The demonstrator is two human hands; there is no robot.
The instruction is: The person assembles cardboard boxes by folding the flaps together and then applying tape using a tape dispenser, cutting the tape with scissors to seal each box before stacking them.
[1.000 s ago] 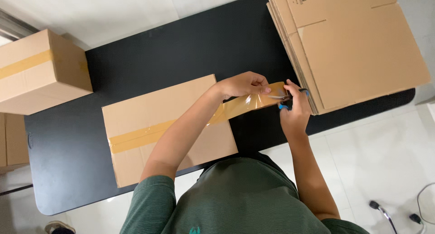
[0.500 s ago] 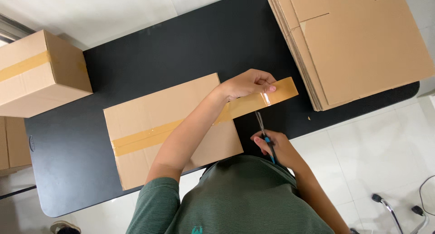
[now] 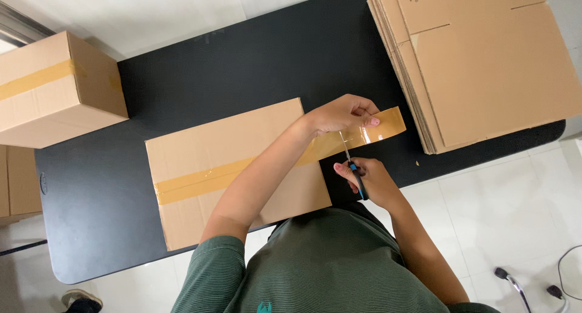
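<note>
Right hand (image 3: 373, 182): closed around blue-handled scissors (image 3: 351, 161), blades up against the brown tape strip (image 3: 364, 134) past the near edge of the black table (image 3: 254, 64). Left hand (image 3: 342, 114): pinching that strip's free end taut beyond the cardboard box (image 3: 230, 167), mid-table by the near edge. Flattened cartons (image 3: 485, 58) stacked at the right edge.

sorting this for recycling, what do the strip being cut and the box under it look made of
The glossy tan strip looks like plastic packing tape: it shines and is partly see-through. The brown rectangular box looks like matte corrugated cardboard, with a dull, flat face. The scissors seem to have metal blades and a blue, likely plastic, handle.
</note>
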